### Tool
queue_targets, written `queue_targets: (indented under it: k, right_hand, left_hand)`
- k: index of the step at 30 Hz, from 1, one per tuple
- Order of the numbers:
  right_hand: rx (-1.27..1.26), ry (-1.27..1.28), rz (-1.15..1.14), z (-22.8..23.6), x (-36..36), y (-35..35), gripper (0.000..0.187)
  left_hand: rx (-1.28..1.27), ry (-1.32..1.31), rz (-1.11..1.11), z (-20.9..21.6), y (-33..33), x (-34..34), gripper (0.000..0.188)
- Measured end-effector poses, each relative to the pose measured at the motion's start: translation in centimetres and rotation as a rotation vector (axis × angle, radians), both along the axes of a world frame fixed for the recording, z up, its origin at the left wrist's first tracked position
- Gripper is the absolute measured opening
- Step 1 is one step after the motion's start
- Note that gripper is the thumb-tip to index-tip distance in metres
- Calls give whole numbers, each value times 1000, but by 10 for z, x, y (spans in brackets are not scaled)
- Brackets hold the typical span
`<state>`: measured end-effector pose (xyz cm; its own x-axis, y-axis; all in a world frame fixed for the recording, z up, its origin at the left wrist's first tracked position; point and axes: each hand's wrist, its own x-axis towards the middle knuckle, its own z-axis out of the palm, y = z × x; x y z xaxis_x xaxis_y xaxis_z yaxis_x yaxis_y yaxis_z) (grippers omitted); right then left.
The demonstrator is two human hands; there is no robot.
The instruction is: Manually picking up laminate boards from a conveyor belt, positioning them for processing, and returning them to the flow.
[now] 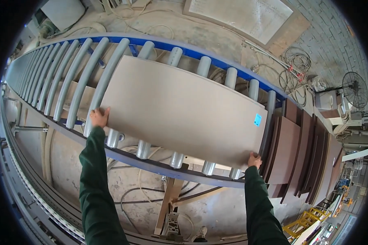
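A large greyish-beige flat panel [180, 108] lies across the rollers of a conveyor. A small blue label [257, 119] is stuck near its right end. At the panel's near left corner, my left hand [99, 117] grips the edge, thumb on the top face. My right hand [254, 160] holds the near right corner, its fingers curled at the edge. Under the panel the edge of what looks like a second panel shows along the far side. The undersides of both grips are hidden.
The roller conveyor [74, 77] has a blue far rail [184, 51] and curves away left. Brown panels [288, 151] are stacked at its right end. Coiled cables [294, 67], a fan [354, 86] and a large board [241, 16] stand beyond. Yellow steps [304, 222] are at lower right.
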<state>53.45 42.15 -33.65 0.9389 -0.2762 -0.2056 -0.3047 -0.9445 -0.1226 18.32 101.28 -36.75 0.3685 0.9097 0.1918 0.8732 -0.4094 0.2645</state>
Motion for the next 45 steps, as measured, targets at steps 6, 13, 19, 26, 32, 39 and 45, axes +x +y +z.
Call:
queue_targets:
  k: [6,13,19,26,32,39,45]
  right_hand:
    - [299,175,-79,1,-79,-44,74]
    - [385,86,-222,1,-100,-76,72]
    - [-184,186,411,69,-14,-233,49]
    - [1058,190,63,184,-56,-143,44]
    - [1350,588,308,276,-68,-105,46]
    - [1181,831,931,235,-105,-32,45]
    - [1133,951,1345,223,-243,29,44]
  left_hand:
    - [-613,-50,298,27,20,-132,62]
    - [-443,-283,156,40,-8,-148,63]
    - [-506,-15,277,212,-61,-29,50]
    - [-357,-250,424,420,-175,-242,44]
    - [-213,-648,843,477,-406,-411,48]
    - [40,-831,1423,471,-803,-520,50]
    - [84,-876,1981,448,-1113,-526,49]
